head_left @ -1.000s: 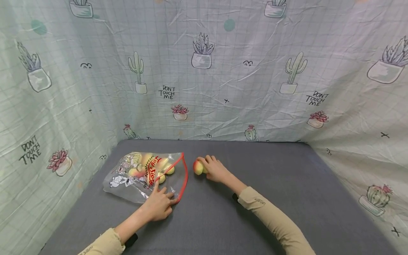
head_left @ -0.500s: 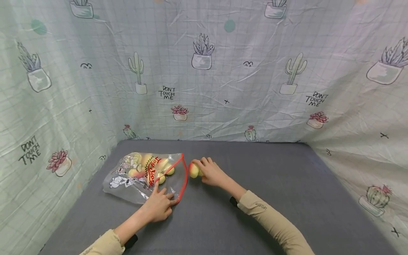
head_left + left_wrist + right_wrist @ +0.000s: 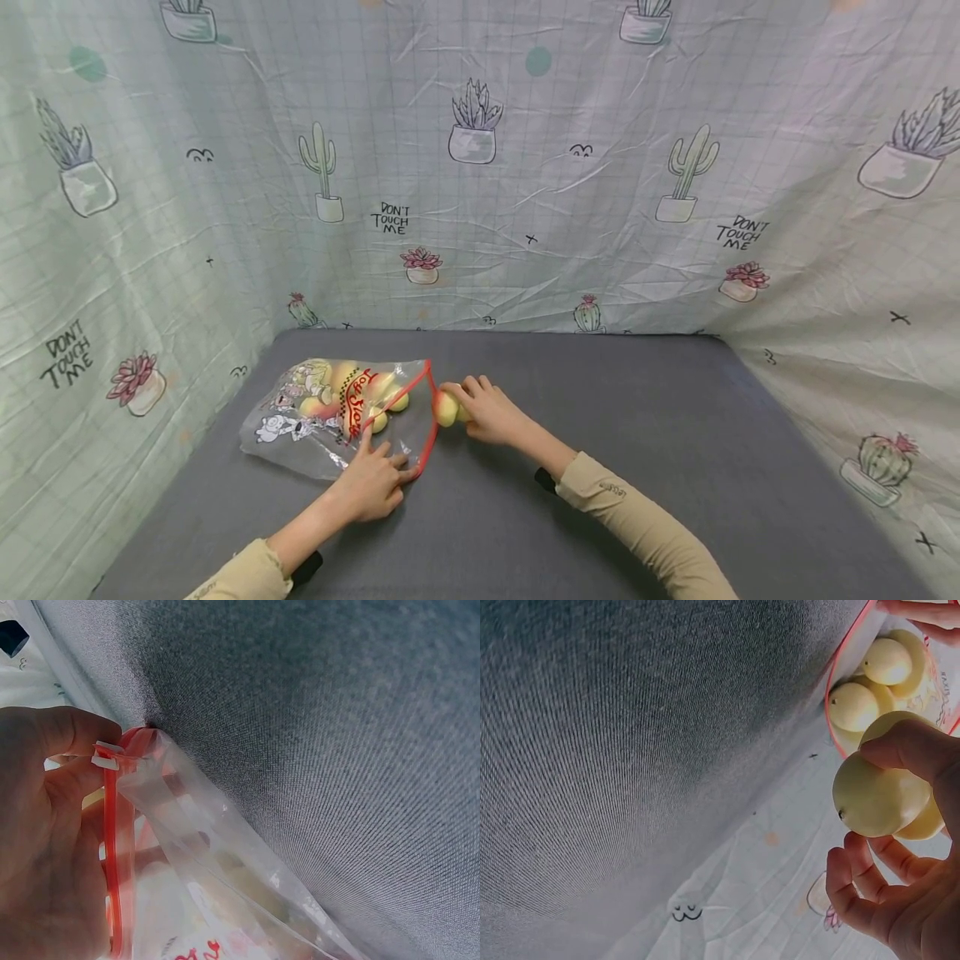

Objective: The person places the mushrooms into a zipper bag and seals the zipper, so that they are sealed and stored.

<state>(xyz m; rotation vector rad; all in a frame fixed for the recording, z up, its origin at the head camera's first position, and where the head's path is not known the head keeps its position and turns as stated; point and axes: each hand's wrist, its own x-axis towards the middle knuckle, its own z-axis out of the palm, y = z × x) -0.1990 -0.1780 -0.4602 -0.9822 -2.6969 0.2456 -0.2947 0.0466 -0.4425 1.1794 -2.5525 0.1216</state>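
Observation:
A clear plastic zip bag (image 3: 300, 442) with a red zip edge and red lettering lies on the left of the table, its mouth facing right. Inside are several yellow-red pears (image 3: 855, 706). My left hand (image 3: 369, 485) holds the bag's mouth at its near corner; in the left wrist view, the thumb and fingers are at the red zip strip (image 3: 112, 847) beside its white slider. My right hand (image 3: 491, 412) grips another pear (image 3: 447, 409) at the bag's mouth. In the right wrist view its narrow stem end points toward the camera, with the thumb across the top.
Dark grey cloth covers the table (image 3: 600, 417). A pale curtain (image 3: 480, 208) printed with cacti hangs along the back and both sides.
My right hand has moved left and slightly nearer with the pear, from a gap right of the bag to its red edge. My left hand and the bag stay nearly still.

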